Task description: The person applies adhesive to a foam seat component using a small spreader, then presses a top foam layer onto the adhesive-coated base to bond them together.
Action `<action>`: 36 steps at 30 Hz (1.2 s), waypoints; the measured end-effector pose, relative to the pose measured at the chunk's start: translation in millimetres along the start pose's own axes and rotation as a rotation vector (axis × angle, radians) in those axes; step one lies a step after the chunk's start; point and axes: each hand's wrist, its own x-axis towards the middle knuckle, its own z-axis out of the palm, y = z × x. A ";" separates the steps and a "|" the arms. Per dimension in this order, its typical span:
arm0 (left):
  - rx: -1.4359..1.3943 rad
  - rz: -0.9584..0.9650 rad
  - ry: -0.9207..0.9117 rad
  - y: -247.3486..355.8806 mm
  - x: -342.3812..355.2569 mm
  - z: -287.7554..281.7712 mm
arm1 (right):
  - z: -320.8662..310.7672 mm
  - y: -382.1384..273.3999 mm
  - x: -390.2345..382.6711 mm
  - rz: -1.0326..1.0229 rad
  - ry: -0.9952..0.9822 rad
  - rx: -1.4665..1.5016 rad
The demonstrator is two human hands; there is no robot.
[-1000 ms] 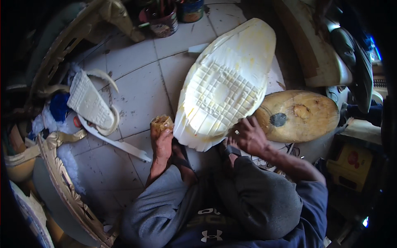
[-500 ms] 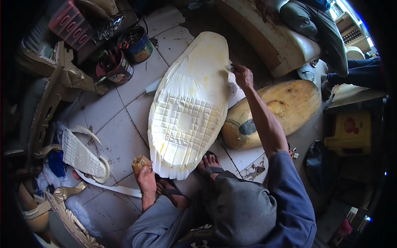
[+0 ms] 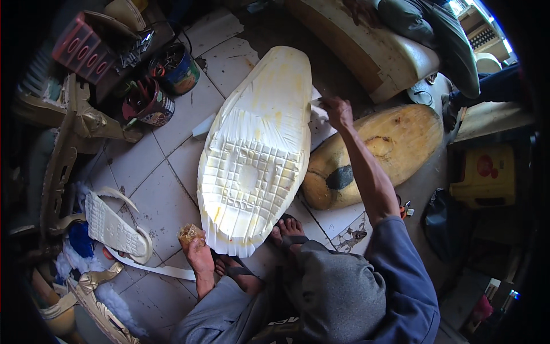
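Pale square tiles (image 3: pixel 134 166) cover the floor of a crowded workshop, grubby along the joints, and straight away at the left edge a gold-coloured carved frame (image 3: pixel 89 121) juts inward. Up top, that's a pink tray (image 3: pixel 80 54); down low, a tuft of white fluff (image 3: pixel 71 261). Moving right: a white moulded piece (image 3: pixel 114 226) with ribbed markings lies on the tiles, and below it a long white strip (image 3: pixel 163 270) curves off toward the left hand. Behind, two tubs bristling with tools, a dark red tub (image 3: pixel 157 112) and a blue tub (image 3: pixel 182 77), side by side.

And now the left hand (image 3: pixel 200 259): fingers wrapped around a rough amber lump (image 3: pixel 191 234), held just beside the near end of the centrepiece. That's the big white foam piece (image 3: pixel 255 149), long and lying face up in the middle of the floor, grooved grid on its nearer half, yellowish smears on it, fluted edge pointing at the sandalled feet (image 3: pixel 291 229).

Over on its right flank, here's the right hand (image 3: pixel 338 112), fingers curled around something slim with a pale end close to the foam's edge; too small to name. Past the forearm sits a tan oval block (image 3: pixel 395 143), dark patch at its near end. Upper right, a co-worker's leg (image 3: pixel 427 40) beside a big curved wooden piece (image 3: pixel 366 46), and at far right, a yellow container (image 3: pixel 487 178) above a black bag (image 3: pixel 438 221).
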 end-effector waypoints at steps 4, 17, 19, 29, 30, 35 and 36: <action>0.042 0.086 0.035 3.3 5.1 4.8 | 10.3 -9.7 -22.2 0.035 -0.319 0.039; 0.029 0.119 0.009 20.5 -7.7 24.0 | -11.0 -118.8 -23.7 -0.289 -0.680 0.265; 0.036 0.118 -0.019 18.8 -7.6 24.7 | 14.9 -144.4 -5.9 -0.287 -0.570 0.241; 0.065 0.193 -0.027 15.3 -7.0 37.5 | 173.2 -230.8 68.0 -0.226 -0.146 -0.148; 0.045 0.184 -0.038 14.3 -3.7 44.4 | 183.0 -225.5 52.1 -0.469 -0.178 -0.162; 0.020 0.157 -0.012 7.2 -7.0 30.6 | 161.5 -296.3 -78.1 -0.927 -0.484 -0.104; 0.011 0.148 -0.015 4.3 -7.1 33.0 | 168.2 -294.9 -101.5 -1.002 -0.441 -0.072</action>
